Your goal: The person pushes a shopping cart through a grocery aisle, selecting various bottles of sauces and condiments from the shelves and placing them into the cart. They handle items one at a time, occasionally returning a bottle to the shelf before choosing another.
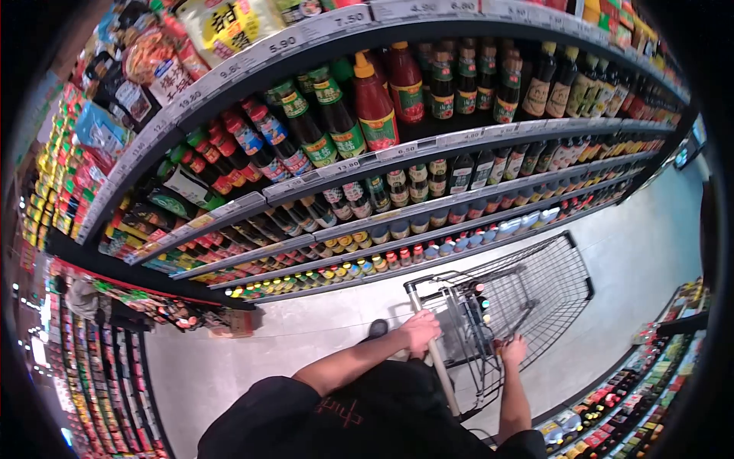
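Observation:
My left hand (pixel 420 330) is closed around the pale handle bar (pixel 440 371) of a black wire shopping cart (pixel 547 302). My right hand (pixel 514 350) reaches over the near side of the cart, fingers curled. At its fingertips is a small dark, brownish object (pixel 499 346), mostly covered by the hand, so I cannot make out its kind. Bottles with dark bodies and light caps (pixel 484 304) are in the cart near the handle end, partly behind the wires and the folded seat.
A long shelf (pixel 367 164) of sauce bottles with price strips runs along the far side. Bagged goods (pixel 229 27) fill its top tier. More stocked shelves stand at the lower right (pixel 604 405) and left (pixel 99 367). A cardboard box (pixel 231 323) sits on the grey floor (pixel 306 329).

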Demonstrator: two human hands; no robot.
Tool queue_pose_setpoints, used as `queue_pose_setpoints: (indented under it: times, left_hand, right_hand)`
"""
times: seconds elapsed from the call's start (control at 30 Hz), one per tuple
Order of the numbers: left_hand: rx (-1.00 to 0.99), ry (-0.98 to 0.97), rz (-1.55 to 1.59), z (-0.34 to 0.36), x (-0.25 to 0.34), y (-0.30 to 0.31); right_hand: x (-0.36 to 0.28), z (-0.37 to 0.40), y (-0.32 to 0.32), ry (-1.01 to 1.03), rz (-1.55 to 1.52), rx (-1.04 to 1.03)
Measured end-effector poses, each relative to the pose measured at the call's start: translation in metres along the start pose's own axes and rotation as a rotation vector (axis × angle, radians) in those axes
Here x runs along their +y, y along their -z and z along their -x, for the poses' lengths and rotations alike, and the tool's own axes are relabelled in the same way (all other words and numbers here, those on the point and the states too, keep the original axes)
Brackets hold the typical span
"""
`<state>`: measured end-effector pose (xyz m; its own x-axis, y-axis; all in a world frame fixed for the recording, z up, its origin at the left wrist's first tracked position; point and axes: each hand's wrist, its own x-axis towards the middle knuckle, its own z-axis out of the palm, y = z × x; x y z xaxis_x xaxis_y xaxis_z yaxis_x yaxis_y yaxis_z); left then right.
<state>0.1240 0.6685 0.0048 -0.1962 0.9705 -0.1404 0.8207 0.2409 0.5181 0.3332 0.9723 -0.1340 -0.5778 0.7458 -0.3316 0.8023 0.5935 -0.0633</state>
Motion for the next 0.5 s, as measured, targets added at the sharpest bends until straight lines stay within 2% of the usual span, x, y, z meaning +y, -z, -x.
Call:
queue_pose_setpoints:
  times: [0.07, 0.13, 0.17, 0.23, 0.3, 0.33, 0.37, 0.4, 0.43, 0.47, 0.5]
  left_hand:
    - [-0.063, 0.015, 0.008, 0.002, -0.002, 0.000]
    - [-0.058, -0.020, 0.009, 0.005, -0.006, -0.001]
    - [-0.039, -0.044, 0.017, 0.008, -0.010, -0.001]
    - [0.009, -0.137, 0.004, 0.013, -0.017, -0.002]
    - [0.023, -0.190, -0.021, 0.012, -0.032, -0.011]
    - [0.015, -0.234, -0.048, 0.012, -0.031, -0.016]
    - [-0.031, -0.201, -0.144, 0.013, -0.027, -0.013]
    - [-0.023, -0.206, -0.106, 0.009, -0.034, -0.025]
    - [0.001, -0.214, -0.058, 0.009, -0.035, -0.028]
    - [-0.016, -0.212, -0.049, 0.011, -0.040, -0.034]
    - [-0.089, -0.155, -0.048, 0.025, -0.025, 0.002]
  right_hand:
    - [0.004, 0.025, 0.015, 0.073, -0.060, 0.364]
    - [-0.003, 0.058, 0.042, -0.026, 0.137, 0.582]
    - [0.001, 0.069, 0.045, -0.037, 0.158, 0.603]
    - [0.009, 0.093, 0.037, -0.503, -0.045, 0.266]
    - [0.053, 0.098, -0.046, -0.634, -0.039, 0.166]
    - [0.057, 0.102, -0.057, -0.681, -0.027, 0.176]
    - [0.066, 0.113, -0.059, -0.377, -0.041, 0.005]
    - [0.081, 0.132, -0.065, -0.096, -0.066, -0.173]
    - [0.091, 0.138, -0.091, -0.174, -0.412, -0.026]
    - [0.080, 0.149, -0.079, -0.079, -0.151, -0.129]
    - [0.059, 0.165, -0.084, -0.358, -0.373, 0.147]
